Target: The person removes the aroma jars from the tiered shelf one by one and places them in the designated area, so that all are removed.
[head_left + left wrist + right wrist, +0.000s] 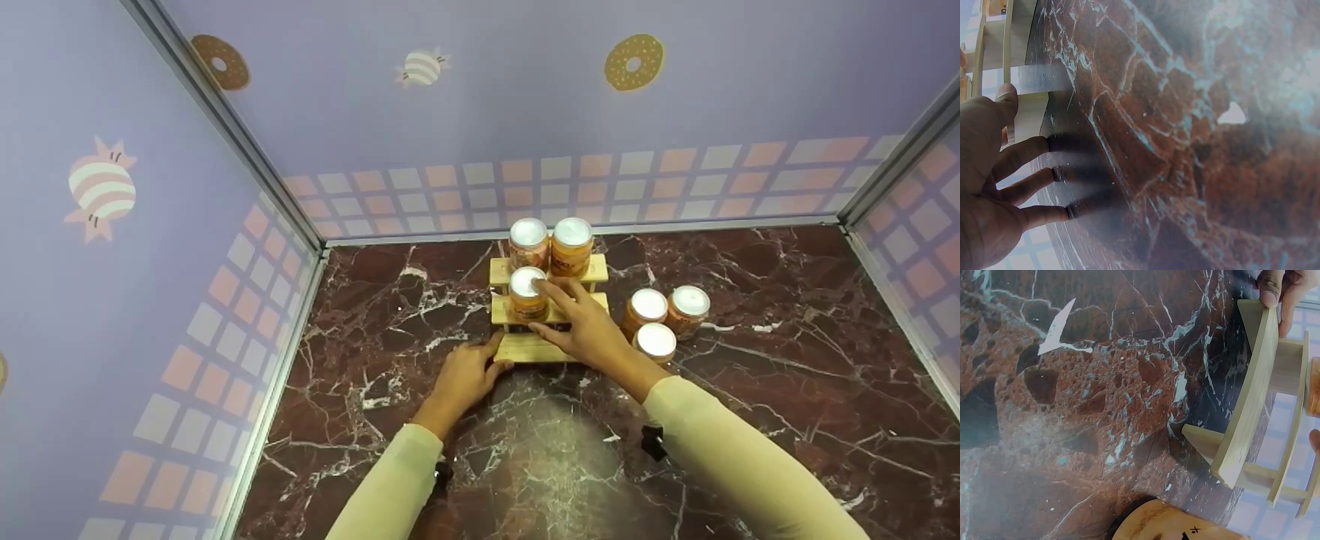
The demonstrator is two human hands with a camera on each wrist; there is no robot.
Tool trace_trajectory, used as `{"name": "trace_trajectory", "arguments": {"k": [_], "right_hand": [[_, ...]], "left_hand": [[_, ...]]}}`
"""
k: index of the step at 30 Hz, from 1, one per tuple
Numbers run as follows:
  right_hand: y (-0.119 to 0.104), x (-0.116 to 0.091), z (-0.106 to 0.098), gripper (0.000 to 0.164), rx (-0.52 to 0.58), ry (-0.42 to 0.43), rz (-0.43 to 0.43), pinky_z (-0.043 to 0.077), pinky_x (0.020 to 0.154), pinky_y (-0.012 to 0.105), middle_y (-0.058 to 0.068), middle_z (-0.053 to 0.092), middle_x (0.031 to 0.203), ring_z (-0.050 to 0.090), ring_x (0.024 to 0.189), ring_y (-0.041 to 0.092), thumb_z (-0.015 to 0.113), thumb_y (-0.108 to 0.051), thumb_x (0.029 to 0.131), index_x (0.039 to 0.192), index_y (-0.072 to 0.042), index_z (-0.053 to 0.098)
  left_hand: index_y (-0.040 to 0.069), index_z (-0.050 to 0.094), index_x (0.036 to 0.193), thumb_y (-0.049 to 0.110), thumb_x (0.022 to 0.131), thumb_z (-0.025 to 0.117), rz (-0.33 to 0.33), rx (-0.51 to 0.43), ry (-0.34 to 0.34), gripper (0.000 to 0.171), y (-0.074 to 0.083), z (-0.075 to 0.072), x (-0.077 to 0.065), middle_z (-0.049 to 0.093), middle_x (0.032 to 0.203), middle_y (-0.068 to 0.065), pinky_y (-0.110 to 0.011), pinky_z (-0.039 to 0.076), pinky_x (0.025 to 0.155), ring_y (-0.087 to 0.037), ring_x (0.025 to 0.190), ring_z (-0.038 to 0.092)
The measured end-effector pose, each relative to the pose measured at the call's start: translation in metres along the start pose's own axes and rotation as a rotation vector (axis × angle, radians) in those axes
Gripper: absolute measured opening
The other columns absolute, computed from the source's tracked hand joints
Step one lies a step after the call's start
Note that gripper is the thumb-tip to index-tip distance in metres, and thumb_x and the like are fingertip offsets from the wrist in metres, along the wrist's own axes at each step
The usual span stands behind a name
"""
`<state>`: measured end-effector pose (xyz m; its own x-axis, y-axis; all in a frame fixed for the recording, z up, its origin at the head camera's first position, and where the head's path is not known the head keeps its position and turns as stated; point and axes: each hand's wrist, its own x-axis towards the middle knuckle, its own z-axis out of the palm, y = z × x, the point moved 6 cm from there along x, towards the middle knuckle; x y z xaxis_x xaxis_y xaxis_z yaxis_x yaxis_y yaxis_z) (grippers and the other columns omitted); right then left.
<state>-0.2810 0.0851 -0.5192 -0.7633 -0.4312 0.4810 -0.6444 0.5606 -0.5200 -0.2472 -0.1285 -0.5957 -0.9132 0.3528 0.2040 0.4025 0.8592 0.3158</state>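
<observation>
A small jar (529,300) with a white lid and orange label is on the left part of the middle step of a three-step wooden rack (532,348). My right hand (589,326) holds this jar from its right side, index finger at the lid and thumb low in front. At the rack's lower left end, my left hand (461,375) pinches the bottom step's board between thumb and finger. Its other fingers (1030,185) spread down to the tabletop in the left wrist view. Two similar jars, one pinkish (528,244) and one yellow-orange (571,247), stand on the top step.
Right of the rack, three more white-lidded jars stand grouped on the dark red marbled table (787,390): a back left one (647,306), a back right one (688,309) and a front one (655,343). Patterned lilac walls (495,112) enclose the table behind and at both sides.
</observation>
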Motion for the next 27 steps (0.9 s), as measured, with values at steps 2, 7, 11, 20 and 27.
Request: {"name": "trace_trajectory", "arguments": {"k": [2,7,11,20,27], "right_hand": [[0.0,0.001,0.001,0.07,0.0,-0.004,0.006,0.068,0.085,0.055,0.024,0.059,0.147,0.076,0.101,0.043,0.086,-0.03,0.1,0.162,-0.017,0.054],[-0.001,0.005,0.002,0.07,-0.007,-0.006,0.016,0.068,0.085,0.053,0.024,0.059,0.146,0.076,0.099,0.041,0.085,-0.031,0.1,0.161,-0.016,0.055],[-0.002,0.008,0.003,0.069,-0.016,-0.008,0.007,0.067,0.087,0.052,0.024,0.059,0.144,0.075,0.099,0.038,0.085,-0.031,0.1,0.16,-0.015,0.055],[-0.002,0.013,0.004,0.066,-0.03,0.006,-0.006,0.067,0.083,0.052,0.023,0.061,0.14,0.073,0.093,0.035,0.086,-0.03,0.1,0.158,-0.013,0.057],[-0.002,0.014,0.005,0.066,-0.031,0.018,-0.005,0.068,0.083,0.051,0.024,0.061,0.14,0.073,0.091,0.036,0.086,-0.027,0.099,0.157,-0.012,0.058]], "left_hand": [[0.012,0.062,0.157,0.042,0.107,0.071,-0.013,-0.006,-0.024,0.059,0.003,-0.004,0.0,0.078,0.131,-0.027,-0.067,0.06,0.105,-0.048,0.122,0.075],[0.011,0.061,0.158,0.043,0.108,0.071,-0.016,-0.005,-0.031,0.06,0.004,-0.005,0.0,0.078,0.131,-0.028,-0.067,0.06,0.105,-0.049,0.122,0.074],[0.013,0.062,0.157,0.049,0.11,0.066,0.019,-0.01,0.016,0.06,0.0,-0.001,0.0,0.08,0.123,-0.027,-0.07,0.06,0.098,-0.049,0.117,0.075],[0.012,0.062,0.158,0.045,0.107,0.07,-0.01,-0.01,-0.024,0.061,0.004,-0.005,0.0,0.081,0.123,-0.025,-0.068,0.059,0.106,-0.049,0.123,0.074],[0.015,0.059,0.161,0.047,0.108,0.067,-0.04,0.007,-0.053,0.062,0.005,-0.005,0.0,0.081,0.127,-0.022,-0.067,0.058,0.111,-0.048,0.127,0.073]]}}
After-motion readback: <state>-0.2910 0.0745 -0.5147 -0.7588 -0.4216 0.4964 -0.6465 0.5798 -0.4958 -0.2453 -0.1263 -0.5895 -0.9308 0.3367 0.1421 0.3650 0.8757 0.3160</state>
